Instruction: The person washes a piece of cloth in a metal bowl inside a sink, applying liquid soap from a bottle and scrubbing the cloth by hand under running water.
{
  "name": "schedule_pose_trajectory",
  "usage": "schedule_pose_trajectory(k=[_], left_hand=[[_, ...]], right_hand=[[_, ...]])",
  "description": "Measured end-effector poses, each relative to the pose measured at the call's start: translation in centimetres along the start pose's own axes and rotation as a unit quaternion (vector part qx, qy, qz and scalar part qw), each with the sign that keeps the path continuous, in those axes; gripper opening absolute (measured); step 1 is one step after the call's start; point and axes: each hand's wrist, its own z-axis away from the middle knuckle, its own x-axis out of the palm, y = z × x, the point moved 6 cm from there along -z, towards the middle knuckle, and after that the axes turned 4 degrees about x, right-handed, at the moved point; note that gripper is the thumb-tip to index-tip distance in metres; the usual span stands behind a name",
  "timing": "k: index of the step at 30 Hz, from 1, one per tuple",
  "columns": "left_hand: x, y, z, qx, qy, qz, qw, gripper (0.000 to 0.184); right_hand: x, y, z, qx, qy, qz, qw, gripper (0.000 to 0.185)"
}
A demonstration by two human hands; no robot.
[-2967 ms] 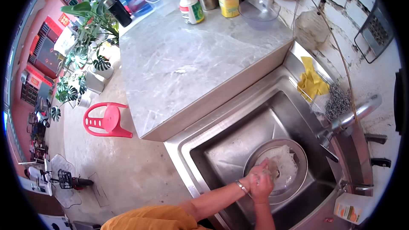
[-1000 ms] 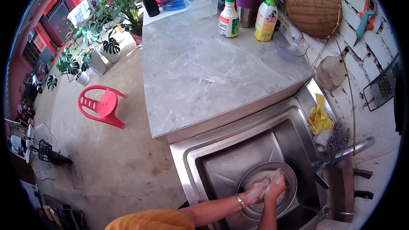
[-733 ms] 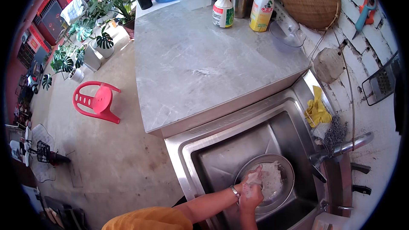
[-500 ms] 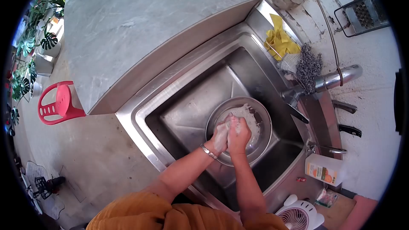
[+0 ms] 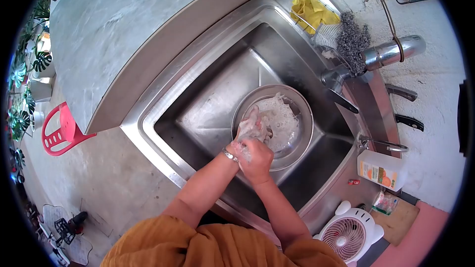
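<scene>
A round metal bowl (image 5: 307, 138) with white, foamy contents (image 5: 282, 121) rests in the steel sink (image 5: 213, 99). Over its left side is my left hand (image 5: 251, 124), coated in white suds, fingers stretched out and nothing held. A metal bracelet (image 5: 229, 155) circles that wrist. My right hand (image 5: 257, 159) is wrapped round the left hand near the wrist, with suds on its knuckles. The right hand partly hides the left palm.
A faucet (image 5: 396, 52), steel scourer (image 5: 353, 42) and yellow cloth (image 5: 312, 7) are at the sink's upper right. Two knives (image 5: 408, 122), a carton (image 5: 378, 170) and a white fan (image 5: 344, 235) lie rightward. The grey counter (image 5: 133, 24) borders the upper left; a red chair (image 5: 67, 128) stands beyond.
The view has tilted down toward the sink. My hands were pressed together over the bowl; now the right one has slid down to the left wrist, and the left fingers are stretched out.
</scene>
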Motion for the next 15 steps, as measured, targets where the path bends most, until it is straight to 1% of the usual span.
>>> schedule_pose_trajectory(k=[1,2,3,4,5,6,7,8,9,10,11,12,13,14,15], left_hand=[[1.8,-0.2,-0.1,-0.008,-0.079,0.02,0.997,0.034],[3.0,-0.7,-0.4,0.008,0.17,-0.08,0.982,0.033],[4.1,-0.4,0.5,0.025,0.405,-0.174,0.897,0.031],[5.6,-1.0,-0.3,0.016,0.4,-0.094,0.912,0.028],[5.4,-1.0,-0.1,0.017,0.4,-0.095,0.911,0.028],[5.3,-0.5,0.2,0.053,0.382,-0.138,0.912,0.028],[4.9,0.0,0.3,0.091,0.363,-0.179,0.91,0.029],[2.0,-0.7,0.2,0.036,0.243,-0.04,0.969,0.033],[1.0,0.0,0.4,0.037,0.246,-0.037,0.968,0.033],[0.3,0.6,0.6,0.007,0.269,-0.128,0.955,0.035],[-0.3,0.9,0.8,-0.024,0.289,-0.218,0.932,0.037],[0.0,0.5,0.7,-0.02,0.316,-0.243,0.917,0.035],[2.2,0.0,0.2,-0.021,0.316,-0.243,0.917,0.035],[4.9,-0.2,-0.1,0.006,0.354,-0.194,0.915,0.035],[6.1,-0.2,-0.3,0.034,0.389,-0.145,0.909,0.037]], right_hand=[[0.0,2.1,-0.6,0.009,0.003,0.019,1.0,0.024],[-0.3,3.9,-1.5,0.018,0.007,0.038,0.999,0.023],[-0.8,5.1,-3.2,0.016,0.01,0.039,0.999,0.023],[-1.3,7.5,-5.1,0.119,0.012,0.031,0.992,0.021],[-1.5,9.3,-5.7,0.224,0.013,0.022,0.974,0.019],[-1.0,8.0,-5.0,0.178,0.03,0.035,0.983,0.018],[-0.4,6.4,-3.6,0.179,0.026,0.034,0.983,0.018],[-0.3,3.1,-2.1,0.087,0.037,0.026,0.995,0.018],[-0.5,0.9,-1.1,-0.007,0.049,0.018,0.999,0.019],[-0.6,0.9,-0.8,-0.005,0.046,0.019,0.999,0.019],[-0.5,0.8,-0.5,-0.027,0.031,0.035,0.999,0.02],[-0.4,0.7,-0.4,-0.049,0.017,0.051,0.997,0.02],[-0.6,2.1,-1.6,-0.049,0.018,0.051,0.997,0.02],[-1.0,5.9,-4.0,0.083,0.002,0.03,0.996,0.021],[-0.9,8.4,-5.1,0.212,-0.014,0.008,0.977,0.021]])
